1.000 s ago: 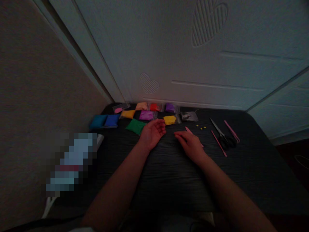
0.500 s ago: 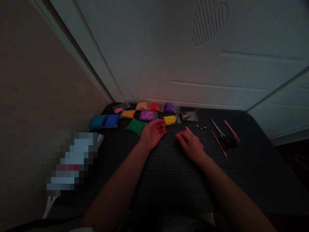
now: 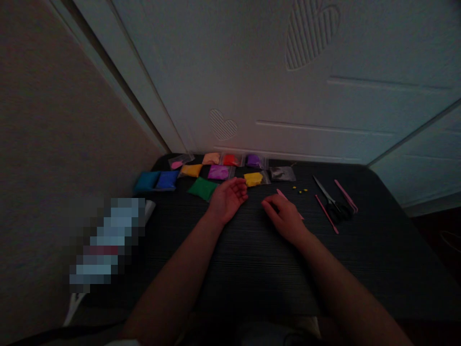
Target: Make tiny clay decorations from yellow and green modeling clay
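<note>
My left hand (image 3: 229,199) is turned palm up over the dark table, its fingers loosely curled and apart, with nothing visible in the palm. Just beyond it lie a green clay bag (image 3: 202,188) and a yellow clay packet (image 3: 253,179). My right hand (image 3: 283,214) is closed, thumb and forefinger pressed together; what they hold, if anything, cannot be made out. Partly beneath that hand is a pink flat modelling tool (image 3: 282,193), its middle hidden. A few tiny yellow-and-dark bits (image 3: 300,191) rest on the table beyond the right hand.
Scissors (image 3: 329,199) lie at the right between a thin pink stick tool (image 3: 327,214) and another pink tool (image 3: 346,196). Toward the back are several coloured clay packets, including blue (image 3: 167,180), red (image 3: 231,159) and purple (image 3: 254,161). A blurred-out white object (image 3: 111,240) stands at left.
</note>
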`<action>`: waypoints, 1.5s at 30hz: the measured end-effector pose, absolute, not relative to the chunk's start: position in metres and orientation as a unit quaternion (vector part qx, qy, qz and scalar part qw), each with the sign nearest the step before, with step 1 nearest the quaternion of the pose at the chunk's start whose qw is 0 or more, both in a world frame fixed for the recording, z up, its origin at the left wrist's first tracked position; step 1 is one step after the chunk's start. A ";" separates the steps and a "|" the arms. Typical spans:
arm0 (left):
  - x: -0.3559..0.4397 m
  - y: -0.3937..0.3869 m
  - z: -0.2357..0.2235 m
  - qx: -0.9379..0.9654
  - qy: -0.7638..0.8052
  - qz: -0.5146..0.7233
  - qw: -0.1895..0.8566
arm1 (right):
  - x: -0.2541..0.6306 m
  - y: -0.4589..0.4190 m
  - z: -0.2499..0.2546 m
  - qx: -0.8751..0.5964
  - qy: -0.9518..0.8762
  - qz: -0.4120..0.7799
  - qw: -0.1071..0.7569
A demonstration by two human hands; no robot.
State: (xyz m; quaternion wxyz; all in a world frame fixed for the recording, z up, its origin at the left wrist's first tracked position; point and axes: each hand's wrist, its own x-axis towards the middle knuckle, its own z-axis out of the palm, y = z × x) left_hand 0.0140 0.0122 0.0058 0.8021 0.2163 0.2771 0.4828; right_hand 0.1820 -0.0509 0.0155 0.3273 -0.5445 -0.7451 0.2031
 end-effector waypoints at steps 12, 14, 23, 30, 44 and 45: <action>0.014 0.012 0.008 0.216 0.284 0.481 0.801 | 0.180 -0.052 0.016 -0.555 -0.735 0.202 0.332; 0.013 0.012 0.007 0.216 0.283 0.480 0.802 | 0.180 -0.053 0.017 -0.549 -0.738 0.208 0.333; 0.013 0.012 0.008 0.215 0.281 0.480 0.803 | 0.181 -0.053 0.020 -0.535 -0.752 0.210 0.323; 0.014 0.012 0.007 0.214 0.281 0.480 0.803 | 0.180 -0.053 0.017 -0.543 -0.748 0.211 0.317; 0.013 0.013 0.006 0.213 0.274 0.480 0.805 | 0.182 -0.051 0.014 -0.535 -0.749 0.217 0.326; 0.013 0.013 0.006 0.213 0.275 0.481 0.805 | 0.182 -0.051 0.013 -0.532 -0.749 0.217 0.330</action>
